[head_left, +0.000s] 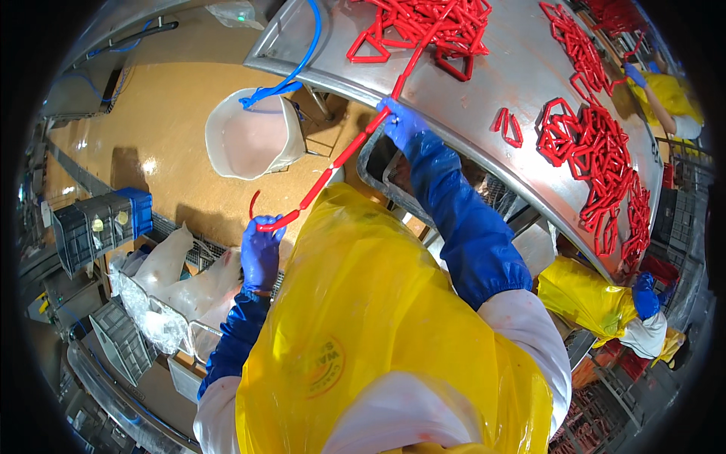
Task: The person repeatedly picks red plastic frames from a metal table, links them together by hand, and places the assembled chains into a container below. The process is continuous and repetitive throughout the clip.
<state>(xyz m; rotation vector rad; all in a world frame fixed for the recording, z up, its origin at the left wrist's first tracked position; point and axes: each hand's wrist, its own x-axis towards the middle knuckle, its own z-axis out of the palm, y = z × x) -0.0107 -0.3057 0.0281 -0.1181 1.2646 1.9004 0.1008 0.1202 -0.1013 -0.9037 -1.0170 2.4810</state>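
A string of red sausage links (349, 148) stretches between my two gloved hands. My left hand (261, 253), low on the left, is closed on its lower end, with a short thin red tail curling up beside it. At the edge of the steel table, my right hand (401, 121) grips the same string farther up. From there the links run on into a heap of red sausages (435, 26) on the steel table (461, 102). Both hands wear blue-violet gloves and blue sleeve covers.
More sausage piles (597, 151) lie on the table's right side, near a small loose piece (508, 127). A white tub (253, 136) with a blue hose (310, 45) stands left. Below my right arm is a grey crate (370, 170). Co-workers in yellow aprons (586, 295) work at right.
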